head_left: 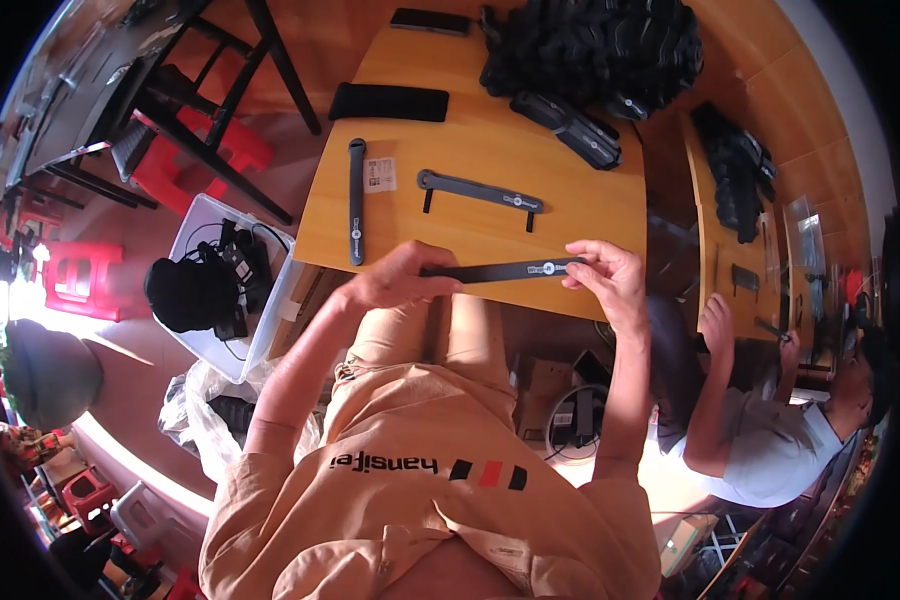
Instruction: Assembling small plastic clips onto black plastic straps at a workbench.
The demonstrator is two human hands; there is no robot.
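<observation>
left hand [403,278] and right hand [610,284] grasp dark strap [490,272] by its ends, above near edge of wooden table [470,145]. white lettering [544,269] beside right hand. left strap [357,205], middle strap [480,192] on table, similar print; pale label [380,174] between, too small to read.

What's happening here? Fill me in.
The person's left hand and right hand hold a flat, dark grey strap with a pale printed mark, one hand near each end, at the near side of a yellow-brown wooden table. Two similar grey straps lie there: one beside a small white paper label, another nearer the middle. A bulky, ridged black heap sits at the far side.
</observation>
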